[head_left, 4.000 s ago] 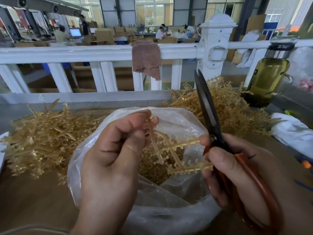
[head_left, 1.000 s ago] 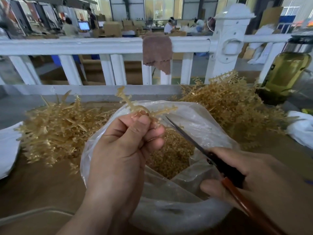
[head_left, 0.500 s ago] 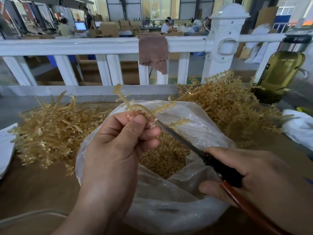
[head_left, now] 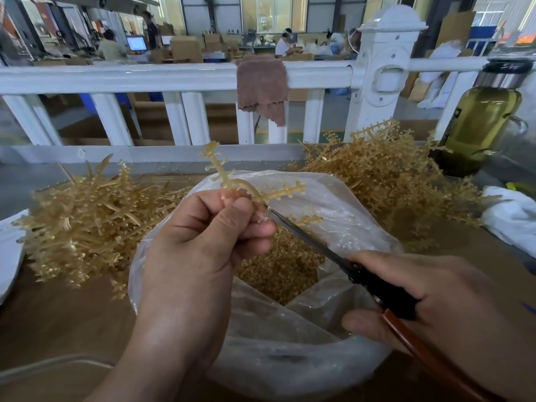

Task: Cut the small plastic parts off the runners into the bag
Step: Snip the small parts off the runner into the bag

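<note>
My left hand [head_left: 200,245] pinches a tan plastic runner [head_left: 229,178] with small parts on its branches, held over the open clear plastic bag [head_left: 356,221]. My right hand [head_left: 429,303] grips scissors [head_left: 313,242] with black blades and red-brown handles. The blade tips reach the runner right beside my left fingertips. Whether the blades are parted is hard to tell. Inside the bag lies a heap of cut small parts [head_left: 278,262].
Piles of tan runners lie on the wooden table, one pile of runners at left [head_left: 87,216] and another pile at right [head_left: 385,175]. A white railing [head_left: 145,79] with a brown cloth [head_left: 262,85] stands behind. A bottle of yellowish liquid [head_left: 481,123] stands at the right, white cloth [head_left: 513,219] below it.
Four seconds ago the scissors pointed upward while the runner hung sideways. Since then the blades have swung down toward the runner, and in the last second their tips slid closer to my left fingers.
</note>
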`<state>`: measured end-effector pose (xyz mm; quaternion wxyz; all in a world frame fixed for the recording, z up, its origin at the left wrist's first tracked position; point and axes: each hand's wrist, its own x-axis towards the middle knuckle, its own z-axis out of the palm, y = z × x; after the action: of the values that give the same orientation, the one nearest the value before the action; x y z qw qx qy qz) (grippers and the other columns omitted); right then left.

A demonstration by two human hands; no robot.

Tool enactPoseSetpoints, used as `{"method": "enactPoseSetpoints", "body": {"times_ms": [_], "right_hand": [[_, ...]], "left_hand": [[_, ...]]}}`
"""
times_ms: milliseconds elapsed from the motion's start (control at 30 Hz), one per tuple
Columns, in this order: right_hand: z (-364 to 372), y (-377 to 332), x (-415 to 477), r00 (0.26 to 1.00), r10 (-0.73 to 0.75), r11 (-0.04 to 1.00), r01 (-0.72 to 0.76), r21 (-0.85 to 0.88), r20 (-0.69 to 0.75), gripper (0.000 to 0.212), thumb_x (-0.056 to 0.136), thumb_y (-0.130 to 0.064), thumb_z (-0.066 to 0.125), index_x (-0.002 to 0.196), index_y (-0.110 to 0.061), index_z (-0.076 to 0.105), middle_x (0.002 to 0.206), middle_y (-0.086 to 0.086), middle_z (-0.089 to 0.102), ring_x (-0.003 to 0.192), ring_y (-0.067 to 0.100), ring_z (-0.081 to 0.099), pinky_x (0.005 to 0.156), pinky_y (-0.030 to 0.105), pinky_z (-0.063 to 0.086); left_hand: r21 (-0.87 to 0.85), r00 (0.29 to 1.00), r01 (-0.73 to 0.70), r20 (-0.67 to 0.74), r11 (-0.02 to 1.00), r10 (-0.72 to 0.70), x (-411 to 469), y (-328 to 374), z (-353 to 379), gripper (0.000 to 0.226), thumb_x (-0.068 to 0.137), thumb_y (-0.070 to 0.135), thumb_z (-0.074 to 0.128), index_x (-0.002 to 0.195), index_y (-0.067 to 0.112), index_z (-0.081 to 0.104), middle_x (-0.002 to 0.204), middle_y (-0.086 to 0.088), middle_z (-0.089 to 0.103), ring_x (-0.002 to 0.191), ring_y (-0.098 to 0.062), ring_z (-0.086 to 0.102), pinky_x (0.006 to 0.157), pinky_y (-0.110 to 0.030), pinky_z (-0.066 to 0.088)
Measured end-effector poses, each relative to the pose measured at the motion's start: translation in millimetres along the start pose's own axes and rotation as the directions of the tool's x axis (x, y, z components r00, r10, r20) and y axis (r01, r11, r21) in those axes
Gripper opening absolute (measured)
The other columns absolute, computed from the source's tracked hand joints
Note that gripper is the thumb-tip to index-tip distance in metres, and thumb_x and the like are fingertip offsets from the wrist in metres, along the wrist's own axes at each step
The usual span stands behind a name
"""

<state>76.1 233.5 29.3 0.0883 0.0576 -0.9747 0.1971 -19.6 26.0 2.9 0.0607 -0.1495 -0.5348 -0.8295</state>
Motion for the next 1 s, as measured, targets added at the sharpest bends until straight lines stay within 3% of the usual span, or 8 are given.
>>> {"method": "enactPoseSetpoints", "body": {"times_ms": [200,533,733,900,1000], "right_hand": [[0.1,-1.3,0.2,1.0,-0.009,1.0,0.009,0.008,0.002,0.054,0.078,-0.088,0.044,0.108,-0.045,0.058,0.083,-0.024,0.062,0.07,-0.008,0.061,0.055,0.017,0.048],[1.1,-0.2,0.5,0.999,-0.028,1.0,0.028,-0.012,-0.021,0.049,0.076,-0.085,0.047,0.107,-0.049,0.059,0.082,-0.024,0.064,0.071,-0.009,0.061,0.064,0.019,0.049],[0.0,-1.6,1.4,1.0,-0.03,1.0,0.03,-0.002,0.003,0.047,0.076,-0.084,0.047,0.11,-0.053,0.057,0.081,-0.024,0.064,0.071,-0.007,0.062,0.059,0.021,0.049],[1.4,-0.9,0.5,0.999,-0.051,0.998,0.051,-0.04,-0.015,0.047,0.079,-0.08,0.046,0.098,-0.041,0.062,0.075,-0.022,0.062,0.068,-0.006,0.06,0.065,0.021,0.048],[3.8,-0.8,0.3,0.998,-0.06,0.997,0.058,-0.043,-0.028,0.043,0.08,-0.078,0.047,0.093,-0.039,0.061,0.072,-0.021,0.059,0.067,-0.004,0.06,0.059,0.022,0.047]], "left_hand": [[0.034,1.0,-0.015,0.019,0.999,0.014,-1.1,-0.3,0.3,0.013,0.084,0.021,0.067,0.072,0.026,0.071,0.075,-0.004,0.072,0.071,-0.018,0.073,0.06,-0.022,0.056],[0.031,1.0,-0.008,0.004,0.999,0.008,-1.8,-0.3,1.1,0.011,0.08,0.023,0.069,0.07,0.027,0.072,0.073,-0.006,0.072,0.069,-0.019,0.073,0.059,-0.022,0.056],[0.041,1.0,-0.001,-0.007,0.999,0.001,-2.3,0.3,2.7,0.009,0.077,0.025,0.069,0.068,0.026,0.072,0.072,-0.006,0.071,0.068,-0.019,0.073,0.058,-0.022,0.056],[0.04,1.0,0.004,-0.009,0.999,-0.003,-2.5,0.5,3.2,0.011,0.078,0.023,0.069,0.068,0.026,0.072,0.073,-0.008,0.072,0.068,-0.02,0.073,0.059,-0.022,0.056],[0.042,1.0,0.001,-0.01,0.999,-0.001,-2.3,0.2,3.0,0.014,0.08,0.023,0.068,0.068,0.026,0.072,0.072,-0.007,0.072,0.068,-0.018,0.073,0.059,-0.022,0.056]]}}
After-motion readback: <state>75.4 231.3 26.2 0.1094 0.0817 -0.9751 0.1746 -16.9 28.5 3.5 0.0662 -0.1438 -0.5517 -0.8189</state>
